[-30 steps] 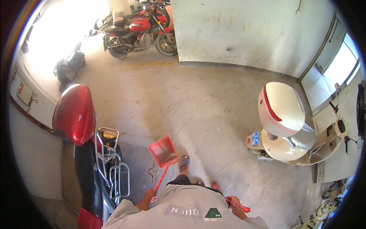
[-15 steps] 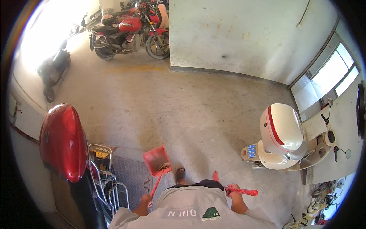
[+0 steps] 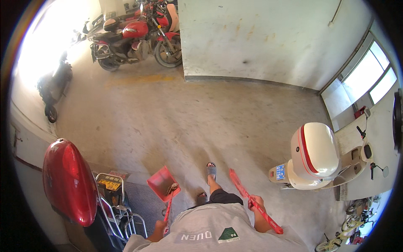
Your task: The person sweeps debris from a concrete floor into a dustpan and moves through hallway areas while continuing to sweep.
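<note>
My left hand is closed round the handle of a red dustpan, whose pan hangs low in front of me on the left. Some brownish debris lies in the pan by the handle. On the other side, my right hand grips a long red broom partway along its handle. The broom slants from beside my right forearm down to a wider end in front of my feet. Whether that end touches the floor, I cannot tell.
A red motor vehicle with a metal rack stands close on my left. To the right is a cream scooter with a top box. Red motorcycles stand by the far wall. Several bicycles are at lower right.
One foot in a sandal has come forward. The broom has swung so that its lower part reaches ahead of me. The dustpan has shifted slightly left, still in my left hand.
</note>
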The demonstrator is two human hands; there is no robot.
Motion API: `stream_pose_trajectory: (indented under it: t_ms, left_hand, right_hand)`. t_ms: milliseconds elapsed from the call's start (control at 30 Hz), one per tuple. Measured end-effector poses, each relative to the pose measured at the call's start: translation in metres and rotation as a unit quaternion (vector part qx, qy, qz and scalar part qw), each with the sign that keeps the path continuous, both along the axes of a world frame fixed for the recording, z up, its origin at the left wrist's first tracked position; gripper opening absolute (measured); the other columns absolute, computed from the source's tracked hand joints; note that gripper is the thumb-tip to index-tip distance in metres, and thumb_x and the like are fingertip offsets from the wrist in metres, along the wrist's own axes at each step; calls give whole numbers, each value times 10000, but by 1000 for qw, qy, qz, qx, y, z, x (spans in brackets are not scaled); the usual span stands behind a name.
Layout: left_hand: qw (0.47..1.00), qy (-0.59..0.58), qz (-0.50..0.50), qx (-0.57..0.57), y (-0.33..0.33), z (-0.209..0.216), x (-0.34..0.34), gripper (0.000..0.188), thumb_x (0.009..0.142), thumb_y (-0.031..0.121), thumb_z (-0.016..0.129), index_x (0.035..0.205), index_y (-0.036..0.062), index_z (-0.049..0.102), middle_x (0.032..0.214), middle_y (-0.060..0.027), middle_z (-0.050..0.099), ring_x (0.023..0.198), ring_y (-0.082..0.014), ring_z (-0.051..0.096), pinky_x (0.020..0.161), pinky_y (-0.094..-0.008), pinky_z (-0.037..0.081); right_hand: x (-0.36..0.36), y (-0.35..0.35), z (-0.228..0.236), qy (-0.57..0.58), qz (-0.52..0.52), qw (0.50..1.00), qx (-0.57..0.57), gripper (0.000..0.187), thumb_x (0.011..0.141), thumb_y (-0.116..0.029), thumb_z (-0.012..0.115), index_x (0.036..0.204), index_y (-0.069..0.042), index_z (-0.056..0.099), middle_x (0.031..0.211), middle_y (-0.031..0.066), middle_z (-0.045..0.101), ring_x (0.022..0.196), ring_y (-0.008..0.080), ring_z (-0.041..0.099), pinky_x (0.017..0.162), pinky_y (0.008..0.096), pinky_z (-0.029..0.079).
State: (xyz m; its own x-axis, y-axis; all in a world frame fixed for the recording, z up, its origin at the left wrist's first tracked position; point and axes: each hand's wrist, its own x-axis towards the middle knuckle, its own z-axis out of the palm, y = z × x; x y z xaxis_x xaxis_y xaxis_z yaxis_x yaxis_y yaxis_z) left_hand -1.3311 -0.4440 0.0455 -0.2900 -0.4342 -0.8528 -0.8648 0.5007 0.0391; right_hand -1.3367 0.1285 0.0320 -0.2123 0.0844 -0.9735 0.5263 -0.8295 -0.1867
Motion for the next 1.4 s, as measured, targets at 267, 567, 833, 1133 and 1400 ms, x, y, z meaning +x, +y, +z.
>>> stream_pose_trajectory:
  t_ms: [267,567,833,1133,1400]
  left_hand:
    - [972,96,-208,48,-29,-48,-68,455,843,449,594,830,1,675,730,-185,663,648,-286,672,535,-427,490]
    - [960,58,-252,106,7,10,-227,333,864,336,587,764,23,634,636,-111,592,500,-229,559,433,-388,419]
    - [996,52,-53,53,102,72,-341,242,876,268,572,757,57,583,573,-59,533,396,-173,469,356,-340,362]
    - [997,48,-24,50,110,29,-425,235,876,278,578,959,62,620,620,-65,568,416,-192,504,362,-358,396]
    - [968,25,-233,94,92,-28,-505,298,872,304,567,859,15,638,617,-85,579,436,-201,523,393,-364,416]
  right_hand:
    - [-31,8,-96,24,99,987,122,196,819,-147,543,635,-101,494,559,61,505,453,203,496,397,293,410]
    - [-100,36,-177,38,137,990,-26,231,870,-240,488,711,-72,493,604,128,555,465,267,506,416,353,396]
    - [-170,41,-113,-59,16,996,-60,231,817,-267,510,670,-93,477,575,134,547,445,265,480,392,334,350]
    - [-187,52,-94,-54,-20,995,-76,193,836,-140,473,678,-62,550,549,71,522,414,195,493,372,303,380]
    - [-261,63,-47,-107,-106,988,-40,141,847,-134,486,741,-41,501,560,79,517,428,211,507,373,303,418]
